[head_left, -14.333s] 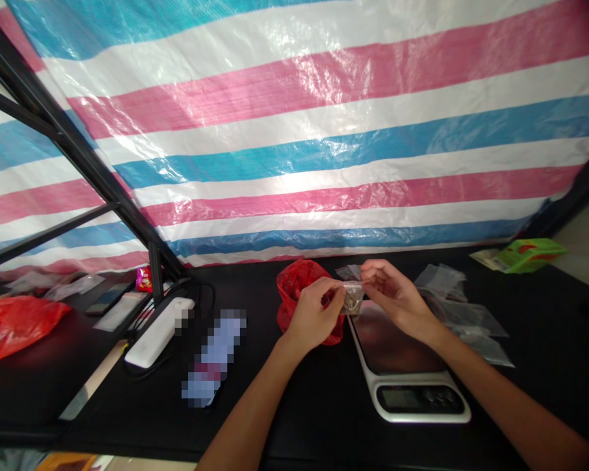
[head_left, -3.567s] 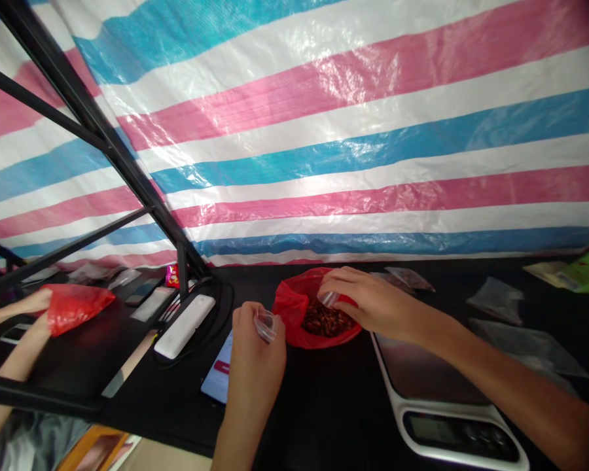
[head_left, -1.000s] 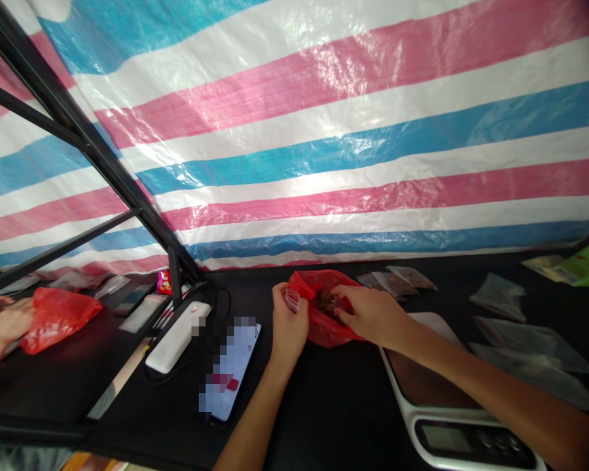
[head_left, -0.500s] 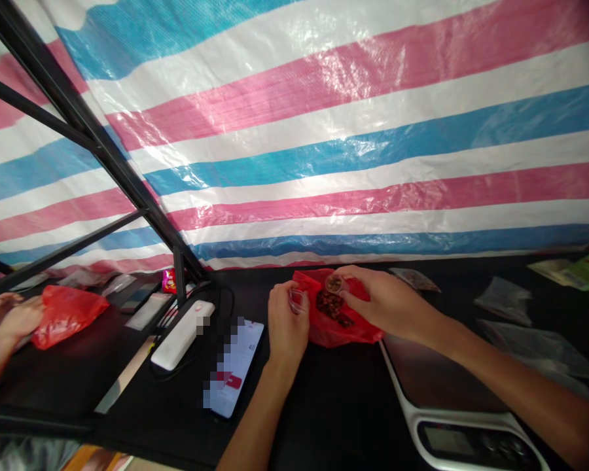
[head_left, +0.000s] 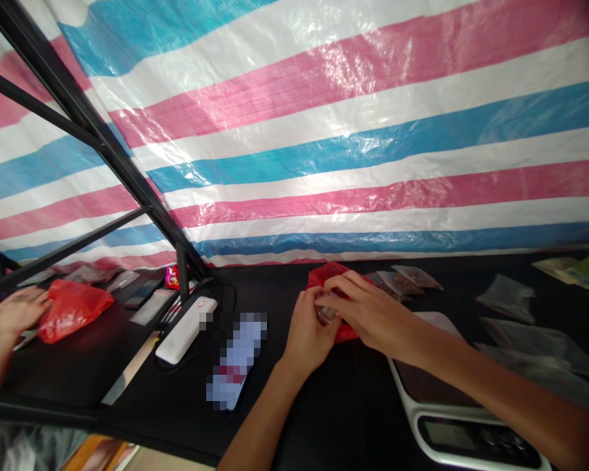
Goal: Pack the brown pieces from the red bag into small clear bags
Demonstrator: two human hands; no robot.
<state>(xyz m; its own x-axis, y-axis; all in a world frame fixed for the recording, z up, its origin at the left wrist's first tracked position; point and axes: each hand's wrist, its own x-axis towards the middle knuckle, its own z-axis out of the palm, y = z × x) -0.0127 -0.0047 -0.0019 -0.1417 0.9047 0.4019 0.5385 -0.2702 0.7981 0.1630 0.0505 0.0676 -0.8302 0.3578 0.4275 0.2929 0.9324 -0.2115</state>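
Note:
My left hand (head_left: pixel 310 335) curls around a small clear plastic bag (head_left: pixel 326 314), its mouth turned up. Over that mouth is my right hand (head_left: pixel 373 317), fingers bent down and closed; the small round cup it holds is mostly hidden behind them. Just behind both hands lies an open red plastic bag (head_left: pixel 328 269). Its brown contents are covered by my hands. Filled clear packets (head_left: pixel 397 284) of brown pieces lie to the right of the red bag.
A kitchen scale (head_left: pixel 436 392) stands under my right forearm. Empty-looking clear bags (head_left: pixel 535 340) lie at the right. A phone (head_left: pixel 238 360) and a white power strip (head_left: pixel 186 330) are at the left. Beyond a black metal frame (head_left: pixel 122 176), another person's hands (head_left: pixel 22 311) touch a red bag (head_left: pixel 76 309).
My right hand has moved from the red bag's contents down and left to the clear bag. My left hand has shifted right, and the hands now meet.

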